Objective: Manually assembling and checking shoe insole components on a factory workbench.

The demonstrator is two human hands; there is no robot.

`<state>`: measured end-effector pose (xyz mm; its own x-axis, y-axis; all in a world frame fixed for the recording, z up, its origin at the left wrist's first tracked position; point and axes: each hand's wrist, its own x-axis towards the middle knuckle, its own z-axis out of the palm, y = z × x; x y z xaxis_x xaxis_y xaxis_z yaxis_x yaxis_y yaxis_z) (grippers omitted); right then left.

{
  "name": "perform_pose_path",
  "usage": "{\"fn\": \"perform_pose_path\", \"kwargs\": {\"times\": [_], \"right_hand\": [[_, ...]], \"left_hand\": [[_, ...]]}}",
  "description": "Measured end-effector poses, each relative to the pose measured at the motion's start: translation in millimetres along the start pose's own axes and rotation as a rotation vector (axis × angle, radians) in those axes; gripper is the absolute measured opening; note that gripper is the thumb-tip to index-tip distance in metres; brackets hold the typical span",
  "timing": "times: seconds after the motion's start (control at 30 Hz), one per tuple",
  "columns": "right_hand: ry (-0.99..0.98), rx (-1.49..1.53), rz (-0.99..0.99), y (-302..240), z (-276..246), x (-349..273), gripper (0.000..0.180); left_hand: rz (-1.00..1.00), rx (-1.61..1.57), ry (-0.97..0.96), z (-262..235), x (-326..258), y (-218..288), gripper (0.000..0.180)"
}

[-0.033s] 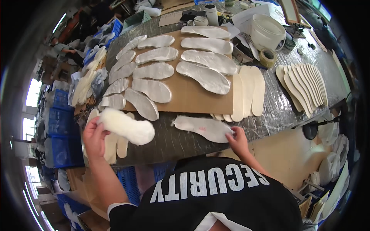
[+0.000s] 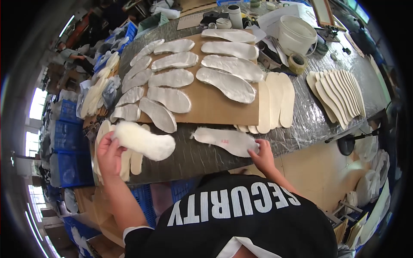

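Observation:
My left hand (image 2: 110, 157) pinches one end of a fluffy cream insole (image 2: 146, 141), pile side up, over the near left part of the table. My right hand (image 2: 263, 155) is closed on the right end of another insole (image 2: 226, 141), which shows a smooth pale back with a small red mark and fuzzy edges. Beneath the left insole lie several flat cream insoles (image 2: 125, 163), partly hidden. Beyond my hands a brown cardboard sheet (image 2: 215, 112) bears rows of silvery-backed insoles (image 2: 171, 79).
Right of the cardboard lie flat cream insoles (image 2: 275, 101), and farther right a fanned stack of insoles (image 2: 340, 96). A white bucket (image 2: 297, 35) and a tape roll (image 2: 297, 63) stand at the back right. Blue crates (image 2: 71, 146) line the left. A person (image 2: 71, 55) is far left.
My left hand and its fluffy insole have shifted slightly right. My right hand and its insole have moved slightly up and left.

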<state>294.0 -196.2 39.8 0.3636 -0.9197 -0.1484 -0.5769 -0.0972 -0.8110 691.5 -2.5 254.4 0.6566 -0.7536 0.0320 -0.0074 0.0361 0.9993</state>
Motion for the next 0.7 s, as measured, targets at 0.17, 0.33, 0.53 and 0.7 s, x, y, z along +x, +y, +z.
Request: {"fn": "perform_pose_path", "kwargs": {"times": [0.17,0.33,0.53,0.7], "right_hand": [[0.022,-0.166,-0.161,24.7,-3.1,-7.8,0.046],[0.09,-0.165,-0.062,37.4,2.7,-7.2,0.044],[0.058,-0.141,0.079,4.0,-8.5,-2.1,0.042],[0.239,-0.226,-0.01,38.2,12.1,3.1,0.037]], "left_hand": [[-0.069,-0.345,0.212,8.8,-43.5,-54.7,0.026],[-0.324,-0.562,0.558,-61.7,-57.3,-184.9,0.026],[-0.207,-0.372,0.628,-49.2,-66.1,-160.9,0.026],[-0.038,-0.284,0.408,-6.7,-76.6,-76.2,0.023]]}}
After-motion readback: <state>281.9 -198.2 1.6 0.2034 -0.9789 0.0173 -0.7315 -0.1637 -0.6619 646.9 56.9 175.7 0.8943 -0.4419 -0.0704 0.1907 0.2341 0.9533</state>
